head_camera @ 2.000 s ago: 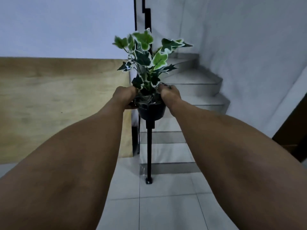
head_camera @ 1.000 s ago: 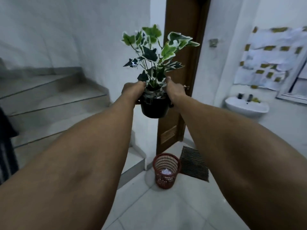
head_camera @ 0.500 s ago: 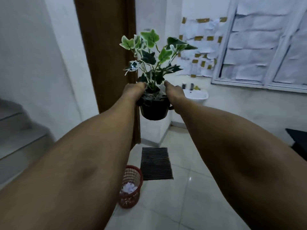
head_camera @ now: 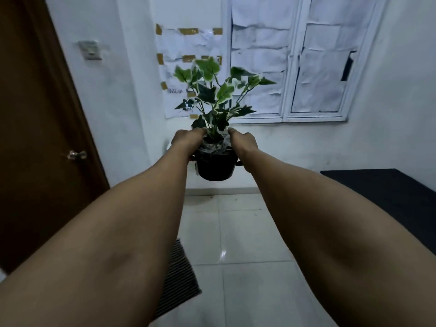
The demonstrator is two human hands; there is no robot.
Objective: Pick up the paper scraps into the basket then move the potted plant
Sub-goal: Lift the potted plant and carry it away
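Note:
A potted plant [head_camera: 215, 166] with green, white-edged leaves in a small black pot hangs in the air at arm's length, centre of view. My left hand [head_camera: 186, 141] grips the pot's left rim and my right hand [head_camera: 243, 142] grips its right rim, thumbs on top by the stems. The fingers under the pot are hidden. The basket and paper scraps are out of view.
A brown door [head_camera: 42, 142] stands at the left. A striped floor mat [head_camera: 179, 279] lies below my left arm. A dark table [head_camera: 389, 187] sits at the right. Ahead is a white wall with a paper-covered window [head_camera: 306, 60] over pale floor tiles.
The view has swung right from the stairs past the door to the window wall. The red basket has slid out of sight. Both hands keep holding the pot in front of me.

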